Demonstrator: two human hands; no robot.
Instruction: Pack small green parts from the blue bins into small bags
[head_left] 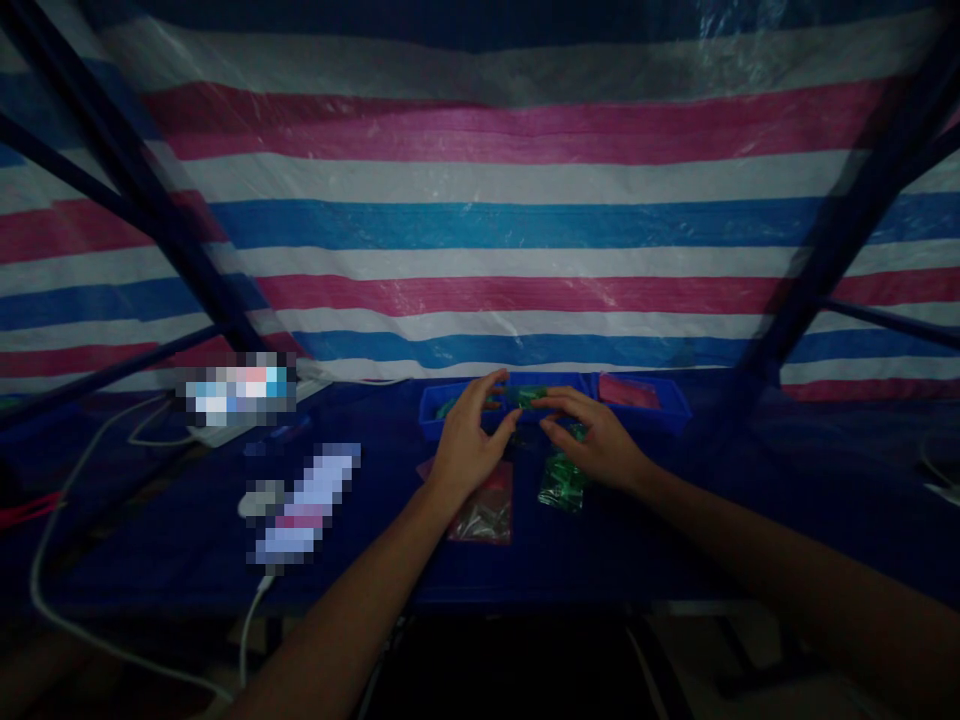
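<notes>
Over the front of the blue trays, my left hand (474, 435) is held with its fingers curved and the thumb apart; I see nothing in it. Opposite it, my right hand (596, 440) has its fingers stretched toward the left, thumb apart, also without a visible object. Between the two, in the middle tray, lies a green item (529, 394), partly covered by fingers. A pinkish clear plastic bag (486, 512) rests on the table below my left hand. Shiny green packets (562, 482) lie beneath my right hand.
The blue trays (679, 418) stand in a row at the table's back edge; the right one holds pink plastic bags (628, 391). A blurred phone-like device (307, 510) with a white cable (251, 625) lies at left. Striped sheeting (510, 225) hangs behind, between dark blue frame bars (817, 250).
</notes>
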